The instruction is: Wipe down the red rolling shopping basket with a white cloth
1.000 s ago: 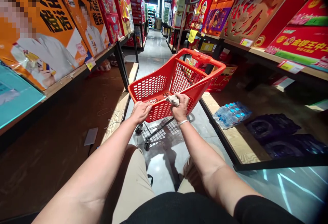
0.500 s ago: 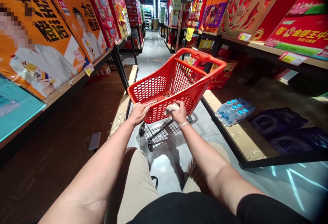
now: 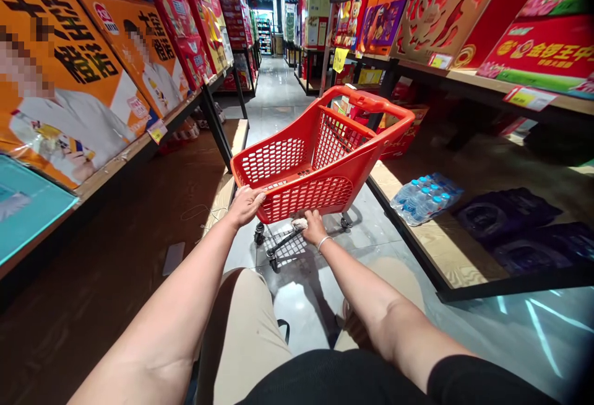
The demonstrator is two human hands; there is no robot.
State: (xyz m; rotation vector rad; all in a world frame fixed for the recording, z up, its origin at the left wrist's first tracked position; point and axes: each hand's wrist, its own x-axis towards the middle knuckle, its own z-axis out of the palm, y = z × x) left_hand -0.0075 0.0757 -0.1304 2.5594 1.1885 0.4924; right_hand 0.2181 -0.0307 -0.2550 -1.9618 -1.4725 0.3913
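Note:
A red plastic shopping cart (image 3: pixel 297 198) stands in front of me, its basket bare inside and its handle (image 3: pixel 371 103) at the far right. My left hand (image 3: pixel 247 204) is closed over the rim at the cart's near left corner. Below the basket's near side, my right hand (image 3: pixel 315 228) holds a crumpled pale cloth (image 3: pixel 299 224). The cloth is against or close to the metal lower frame (image 3: pixel 285 241); whether it touches cannot be made out. Part of the cloth is hidden by my fingers.
Shelves of orange boxes (image 3: pixel 125 40) line the left. On the right, a low wooden shelf carries shrink-wrapped water bottles (image 3: pixel 426 200) and dark purple packs (image 3: pixel 510 213). A phone-like flat object (image 3: pixel 173 259) lies at lower left. The tiled aisle (image 3: pixel 273 80) runs ahead.
My right hand has moved down with the cloth, from the basket's side wall to beneath it by the frame. My left hand stays on the rim. The cart has hardly shifted.

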